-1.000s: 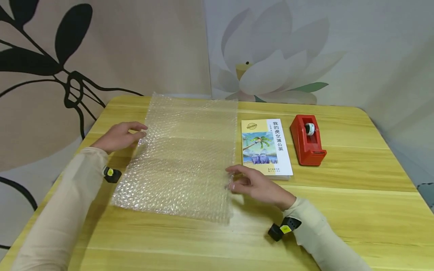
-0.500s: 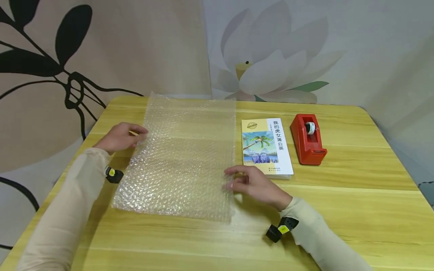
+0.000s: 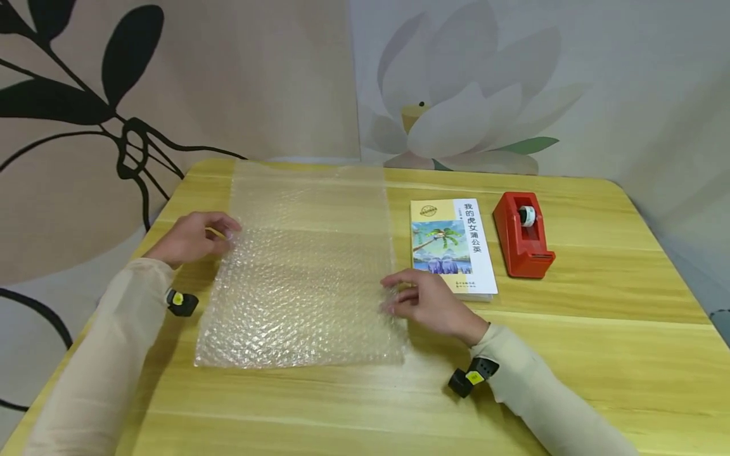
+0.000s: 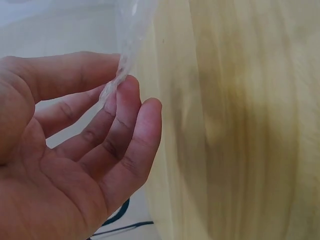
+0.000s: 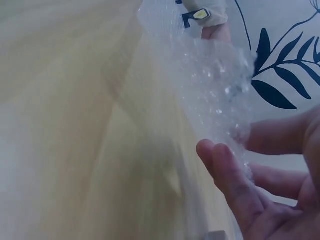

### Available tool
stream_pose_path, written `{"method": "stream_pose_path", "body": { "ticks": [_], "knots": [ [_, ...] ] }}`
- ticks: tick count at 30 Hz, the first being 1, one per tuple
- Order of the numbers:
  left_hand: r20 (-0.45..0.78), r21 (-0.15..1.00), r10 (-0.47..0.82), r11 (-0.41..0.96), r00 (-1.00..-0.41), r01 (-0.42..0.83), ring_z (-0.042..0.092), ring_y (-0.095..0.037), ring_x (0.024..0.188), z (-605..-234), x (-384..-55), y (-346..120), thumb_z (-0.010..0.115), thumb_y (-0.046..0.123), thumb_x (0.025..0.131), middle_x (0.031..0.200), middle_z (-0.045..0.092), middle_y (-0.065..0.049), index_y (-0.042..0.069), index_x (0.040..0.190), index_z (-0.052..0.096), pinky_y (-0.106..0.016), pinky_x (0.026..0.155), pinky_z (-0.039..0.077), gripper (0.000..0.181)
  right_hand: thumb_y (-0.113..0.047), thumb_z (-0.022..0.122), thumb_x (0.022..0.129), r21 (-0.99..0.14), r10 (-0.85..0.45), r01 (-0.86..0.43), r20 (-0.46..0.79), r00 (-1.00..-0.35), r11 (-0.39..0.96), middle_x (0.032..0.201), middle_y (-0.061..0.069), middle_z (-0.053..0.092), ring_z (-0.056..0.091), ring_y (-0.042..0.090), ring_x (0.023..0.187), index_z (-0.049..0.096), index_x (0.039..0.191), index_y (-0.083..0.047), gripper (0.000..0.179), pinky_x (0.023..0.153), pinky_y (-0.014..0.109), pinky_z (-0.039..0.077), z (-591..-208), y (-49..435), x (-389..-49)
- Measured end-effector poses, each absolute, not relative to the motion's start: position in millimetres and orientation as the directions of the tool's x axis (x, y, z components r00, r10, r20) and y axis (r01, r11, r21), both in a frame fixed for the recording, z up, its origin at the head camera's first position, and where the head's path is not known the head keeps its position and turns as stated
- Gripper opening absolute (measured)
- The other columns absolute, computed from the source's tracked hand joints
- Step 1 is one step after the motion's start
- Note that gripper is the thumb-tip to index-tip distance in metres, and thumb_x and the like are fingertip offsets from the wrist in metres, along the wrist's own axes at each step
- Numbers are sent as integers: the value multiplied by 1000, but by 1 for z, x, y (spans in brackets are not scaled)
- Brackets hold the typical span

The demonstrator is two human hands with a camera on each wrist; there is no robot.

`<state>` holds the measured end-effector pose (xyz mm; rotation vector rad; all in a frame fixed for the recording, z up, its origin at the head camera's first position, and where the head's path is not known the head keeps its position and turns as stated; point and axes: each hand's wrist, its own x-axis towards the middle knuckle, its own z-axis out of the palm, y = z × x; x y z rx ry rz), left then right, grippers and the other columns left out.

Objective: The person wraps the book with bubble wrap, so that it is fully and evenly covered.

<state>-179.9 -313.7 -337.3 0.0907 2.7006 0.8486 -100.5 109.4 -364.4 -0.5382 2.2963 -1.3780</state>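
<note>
A clear sheet of bubble wrap [image 3: 302,272] spans the space between my two hands, over the left half of the table. My left hand [image 3: 191,239] pinches its left edge between thumb and fingers; the left wrist view shows the bubble wrap [image 4: 131,40] caught at the fingertips. On the opposite edge, my right hand [image 3: 430,301] pinches the sheet. In the right wrist view the bubble wrap [image 5: 215,85] runs from the fingers toward the other arm, raised over the wood.
A paperback book [image 3: 450,247] with a palm tree cover lies just behind my right hand. Right of it stands a red tape dispenser [image 3: 523,237] with a roll in it. The wooden table [image 3: 599,354] meets a printed wall [image 3: 285,76] at the back.
The bubble wrap has shifted: its far edge has gone left and its near edge has swung straighter. My left hand has come slightly nearer. The book and dispenser have stayed put.
</note>
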Motion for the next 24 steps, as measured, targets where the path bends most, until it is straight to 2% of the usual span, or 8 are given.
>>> {"method": "stream_pose_path", "body": {
  "ticks": [7, 14, 18, 24],
  "knots": [
    [-280, 561, 174, 828, -944, -14, 55, -25, 99, -338, -170, -319, 67, 14, 82, 112, 57, -13, 11, 117, 57, -29, 78, 46, 36, -1, 68, 78, -851, -528, -204, -99, -843, 484, 121, 15, 61, 68, 20, 92, 59, 119, 0, 42, 74, 19, 55, -361, 111, -109],
    [-285, 560, 214, 829, -934, 19, 53, -22, 90, -338, -161, -323, 67, 6, 78, 105, 57, -12, 10, 114, 58, -26, 72, 46, 37, -5, 70, 79, -784, -518, -258, -94, -850, 565, 116, 10, 65, 69, 17, 90, 64, 114, -5, 36, 73, 21, 56, -357, 111, -118],
    [-282, 559, 215, 829, -935, 22, 53, -17, 85, -343, -158, -327, 73, 13, 76, 101, 58, -10, 10, 111, 60, -23, 69, 46, 37, -8, 70, 80, -725, -516, -299, -90, -852, 620, 116, 8, 64, 69, 15, 89, 65, 113, -8, 34, 72, 22, 56, -355, 110, -124],
    [-304, 526, 190, 850, -933, 1, 54, -15, 81, -348, -152, -333, 78, 26, 72, 93, 59, -8, 10, 106, 59, -24, 69, 46, 42, 0, 65, 81, -656, -568, -400, -53, -821, 640, 120, 11, 60, 69, 18, 88, 62, 118, -3, 37, 69, 21, 55, -354, 108, -134]
  ]
}}
